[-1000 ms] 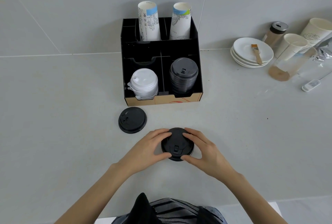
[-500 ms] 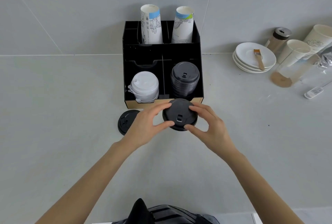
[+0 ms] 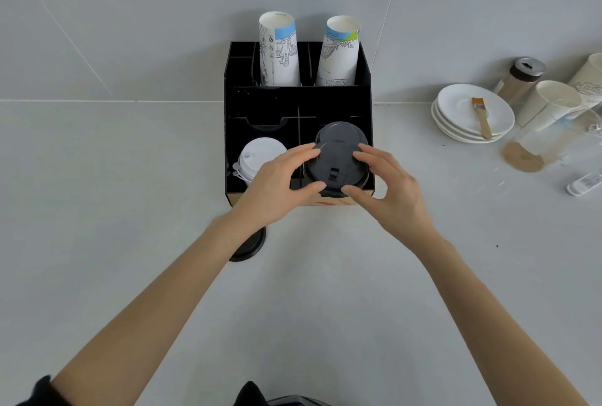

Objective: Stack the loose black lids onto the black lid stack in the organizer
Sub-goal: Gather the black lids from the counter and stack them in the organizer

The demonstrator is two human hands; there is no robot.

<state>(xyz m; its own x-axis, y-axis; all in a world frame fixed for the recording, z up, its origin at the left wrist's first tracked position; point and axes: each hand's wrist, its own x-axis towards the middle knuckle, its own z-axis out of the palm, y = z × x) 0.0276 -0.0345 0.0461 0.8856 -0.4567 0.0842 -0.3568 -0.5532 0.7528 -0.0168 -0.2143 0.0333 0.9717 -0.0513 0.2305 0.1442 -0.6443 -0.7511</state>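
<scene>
Both hands hold one black lid [image 3: 335,166] by its rim, just above and in front of the black lid stack [image 3: 341,132] in the front right compartment of the black organizer [image 3: 325,102]. My left hand [image 3: 280,182] pinches the lid's left edge and my right hand [image 3: 384,185] pinches its right edge. The held lid hides most of the stack. A second loose black lid [image 3: 249,247] lies on the counter in front of the organizer, largely covered by my left wrist.
A white lid stack [image 3: 255,158] fills the front left compartment. Two printed paper cups [image 3: 279,50] stand in the organizer's back row. To the right are stacked white plates [image 3: 456,115] with a brush [image 3: 481,115], a jar, paper cups and a small white device [image 3: 584,183].
Both hands lifted the black lid from the counter and carried it away from me, up to the organizer's front right compartment over the black stack. The other loose lid stayed put.
</scene>
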